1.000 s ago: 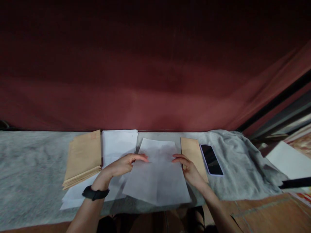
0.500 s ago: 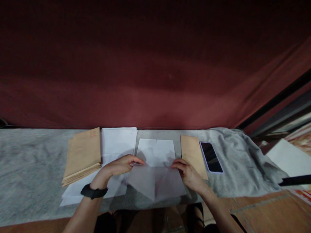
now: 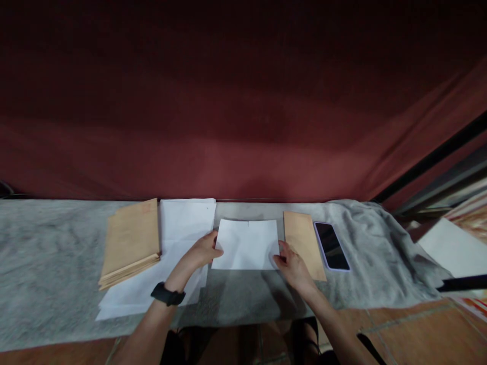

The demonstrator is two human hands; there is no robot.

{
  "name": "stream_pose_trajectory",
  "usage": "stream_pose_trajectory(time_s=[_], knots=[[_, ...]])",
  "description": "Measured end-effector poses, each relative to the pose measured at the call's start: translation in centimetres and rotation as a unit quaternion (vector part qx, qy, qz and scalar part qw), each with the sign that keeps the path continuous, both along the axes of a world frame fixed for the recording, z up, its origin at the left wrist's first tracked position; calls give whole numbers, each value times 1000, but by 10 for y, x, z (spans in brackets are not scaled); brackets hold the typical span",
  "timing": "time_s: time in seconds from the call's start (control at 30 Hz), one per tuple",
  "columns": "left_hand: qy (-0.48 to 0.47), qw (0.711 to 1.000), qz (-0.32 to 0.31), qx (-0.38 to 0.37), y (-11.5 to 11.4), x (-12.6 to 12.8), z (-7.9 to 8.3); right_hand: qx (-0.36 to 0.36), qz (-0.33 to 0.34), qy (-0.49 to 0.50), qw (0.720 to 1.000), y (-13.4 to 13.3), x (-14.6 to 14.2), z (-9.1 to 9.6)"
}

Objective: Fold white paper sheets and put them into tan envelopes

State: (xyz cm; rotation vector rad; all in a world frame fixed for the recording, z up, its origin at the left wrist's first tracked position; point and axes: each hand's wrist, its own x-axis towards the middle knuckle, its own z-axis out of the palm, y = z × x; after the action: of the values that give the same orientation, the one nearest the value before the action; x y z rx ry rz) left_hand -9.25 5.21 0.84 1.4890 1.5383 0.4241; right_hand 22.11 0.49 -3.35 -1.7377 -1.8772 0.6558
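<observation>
A folded sheet of white paper (image 3: 247, 246) lies between my two hands, its lower part doubled up over the rest and a short crease line at its top edge. My left hand (image 3: 205, 248) pinches the left edge, thumb on top and fingers hidden partly beneath. At the lower right corner, my right hand (image 3: 292, 262) grips the paper between thumb and fingers. Left of it are loose white sheets (image 3: 186, 218), partly under my left forearm. A single brown envelope (image 3: 302, 238) rests just right of my right hand.
A stack of brown envelopes (image 3: 131, 228) sits on the white sheets at the left. To the right lies a phone (image 3: 332, 247) with a purple case. Grey cloth (image 3: 49, 253) covers the table, bunched at its right end. A dark red curtain (image 3: 243, 167) hangs behind.
The paper's near half, raised toward me before, has been folded over onto the far half. My hands have moved slightly apart, to the paper's left and right edges.
</observation>
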Motion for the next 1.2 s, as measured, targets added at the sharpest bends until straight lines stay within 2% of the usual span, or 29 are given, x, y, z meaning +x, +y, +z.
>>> stream_pose_trajectory(time_s=[0.13, 0.27, 0.43, 0.53, 0.6, 0.7, 0.8, 0.9, 1.03, 1.2], knots=[[69, 997, 2, 29, -3, 6, -4, 11, -4, -75, 997, -5, -2, -1], [149, 988, -9, 45, -5, 11, -1, -4, 1, -119, 993, -8, -5, 3], [307, 950, 3, 61, -9, 18, 13, -5, 7, -129, 992, -11, -7, 8], [313, 945, 4, 94, -12, 34, 15, 7, -5, -133, 991, -11, -5, 11], [271, 949, -16, 163, -17, 54, 6, 31, -6, -117, 993, -9, -6, 14], [252, 914, -49, 315, -32, 87, -26, 79, -7, -35, 996, -7, -20, 14], [260, 887, -68, 375, -51, 110, -63, 60, 10, 53, 997, -12, -48, 4], [280, 867, -87, 403, -63, 113, -87, 68, 64, 77, 993, -22, -76, -13], [299, 857, -82, 412, -63, 101, -97, 120, 111, 24, 986, -32, -90, -26], [304, 871, -43, 383, -60, 89, -90, 150, 101, -56, 982, -35, -80, -28]])
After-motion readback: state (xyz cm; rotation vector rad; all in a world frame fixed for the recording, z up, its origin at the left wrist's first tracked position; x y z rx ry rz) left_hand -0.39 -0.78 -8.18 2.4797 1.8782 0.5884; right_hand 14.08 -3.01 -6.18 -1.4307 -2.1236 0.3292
